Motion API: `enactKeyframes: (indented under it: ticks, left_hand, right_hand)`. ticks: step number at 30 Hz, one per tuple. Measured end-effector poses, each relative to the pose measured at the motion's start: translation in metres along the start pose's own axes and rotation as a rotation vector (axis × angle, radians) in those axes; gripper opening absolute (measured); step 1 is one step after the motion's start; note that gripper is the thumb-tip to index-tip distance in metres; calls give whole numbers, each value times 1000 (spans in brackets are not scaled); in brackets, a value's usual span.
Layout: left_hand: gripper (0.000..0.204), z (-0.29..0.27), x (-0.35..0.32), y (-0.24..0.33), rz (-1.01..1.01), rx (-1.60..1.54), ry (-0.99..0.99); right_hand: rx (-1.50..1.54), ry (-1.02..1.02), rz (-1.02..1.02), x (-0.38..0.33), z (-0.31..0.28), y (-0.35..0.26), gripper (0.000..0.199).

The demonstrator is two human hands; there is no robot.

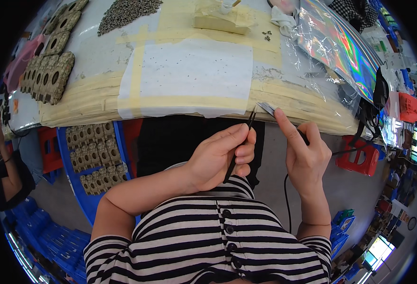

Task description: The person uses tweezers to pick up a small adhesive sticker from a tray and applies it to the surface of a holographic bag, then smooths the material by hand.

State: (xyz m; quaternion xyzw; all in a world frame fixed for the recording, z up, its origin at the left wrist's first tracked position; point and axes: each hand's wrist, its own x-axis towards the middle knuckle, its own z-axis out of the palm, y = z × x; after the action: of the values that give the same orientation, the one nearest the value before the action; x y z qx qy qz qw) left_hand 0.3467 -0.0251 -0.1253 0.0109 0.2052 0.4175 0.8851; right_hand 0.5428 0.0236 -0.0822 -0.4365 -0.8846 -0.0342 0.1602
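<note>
Workbench [99, 102] wrapped in yellowed masking tape fills the upper half of the view, its front edge curving from 9 to 3 o'clock. White paper sheet [194, 71] taped flat at the centre, speckled with tiny dark bits. Heap of small grey parts [125, 12] at 11 o'clock. Rows of grey ringed components [47, 75] stacked at 10 o'clock, along the left end of the bench. Iridescent foil sheet [336, 45] under clear plastic at 1 o'clock. More of the ringed components sit in a blue tray [83, 203] below the bench edge, at 8 o'clock. Red stool [360, 158] on the floor at 3 o'clock.

Both hands are raised just below the bench edge, near centre, close together but apart. Left hand [220, 158]: fingers curled, thumb and forefinger pinching black tweezers [239, 146], which run up toward 12 o'clock with tips at the bench edge. Right hand [305, 156]: closed around a dark-handled tool, forefinger stretched along it; a small flat silvery piece [266, 109] shows at its tip, just beside the tweezer tips. Whether they touch cannot be told. A thin black cord [286, 199] hangs from the right hand toward 6 o'clock.

Striped black-and-white shirt [208, 241] at 6 o'clock. Another person's arm [7, 163] shows at 9 o'clock.
</note>
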Motion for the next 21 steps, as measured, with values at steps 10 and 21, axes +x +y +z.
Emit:
enactKeyframes:
  ticks: [10, 21]
  left_hand:
    - [28, 2, 0, -3, 68, -3, 2]
    - [28, 2, 2, -3, 61, -27, 19]
  right_hand:
    - [46, -5, -14, -1, 2, -1, 67]
    - [43, 4, -3, -2, 3, -1, 67]
